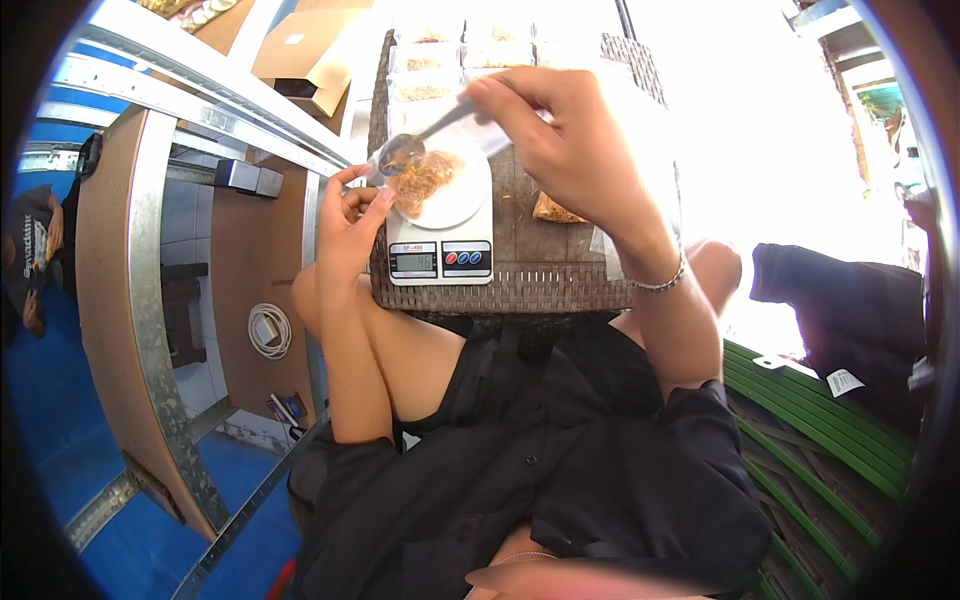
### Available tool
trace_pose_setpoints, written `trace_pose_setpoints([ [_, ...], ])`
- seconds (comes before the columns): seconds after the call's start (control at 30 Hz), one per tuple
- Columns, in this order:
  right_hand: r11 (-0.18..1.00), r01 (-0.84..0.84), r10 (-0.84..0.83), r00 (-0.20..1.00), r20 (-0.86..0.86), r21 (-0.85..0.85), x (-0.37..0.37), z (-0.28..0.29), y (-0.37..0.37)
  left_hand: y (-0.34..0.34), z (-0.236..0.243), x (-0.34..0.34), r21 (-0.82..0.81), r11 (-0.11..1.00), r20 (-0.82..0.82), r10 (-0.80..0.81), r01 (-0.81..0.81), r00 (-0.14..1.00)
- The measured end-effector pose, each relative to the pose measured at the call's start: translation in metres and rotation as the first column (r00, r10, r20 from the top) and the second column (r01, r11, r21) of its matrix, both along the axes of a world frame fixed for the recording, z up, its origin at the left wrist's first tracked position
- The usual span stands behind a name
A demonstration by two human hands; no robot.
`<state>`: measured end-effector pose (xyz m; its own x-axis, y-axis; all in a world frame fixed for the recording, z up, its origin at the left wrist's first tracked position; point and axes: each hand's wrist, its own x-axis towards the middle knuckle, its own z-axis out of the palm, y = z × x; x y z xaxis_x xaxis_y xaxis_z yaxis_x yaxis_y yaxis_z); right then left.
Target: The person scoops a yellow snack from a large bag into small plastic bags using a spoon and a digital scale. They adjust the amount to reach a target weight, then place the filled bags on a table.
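Observation:
My right hand grips a metal spoon by its handle. The spoon's bowl is tilted down over the mouth of a clear plastic bag with golden-brown shredded food in it. That bag lies on the round white plate of a kitchen scale, which has a small display and several coloured buttons. With thumb and fingers, my left hand pinches the bag's open edge at the plate's left side. Some of the food shows in the spoon and just under it.
The scale stands on a brown woven table. Filled clear packets lie in rows at its far side, and another packet is right of the scale. A metal-framed shelf rises at my left, a green slatted bench at my right.

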<state>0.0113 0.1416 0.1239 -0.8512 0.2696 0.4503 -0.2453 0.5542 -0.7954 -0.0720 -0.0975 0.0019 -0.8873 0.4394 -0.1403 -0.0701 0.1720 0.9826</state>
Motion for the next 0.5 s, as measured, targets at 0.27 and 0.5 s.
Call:
trace_pose_setpoints([
  [0.27,0.851,-0.258,0.224,0.966,0.13,0.457,-0.037,0.068,-0.004,-0.001,0.027,-0.002,-0.023,0.999,-0.306,-0.044,0.039,0.951],
  [0.5,0.832,-0.477,0.386,0.865,0.322,0.285,-0.031,0.106,0.009,0.032,0.046,-0.014,0.0,0.927,-0.187,-0.368,0.374,0.911],
])
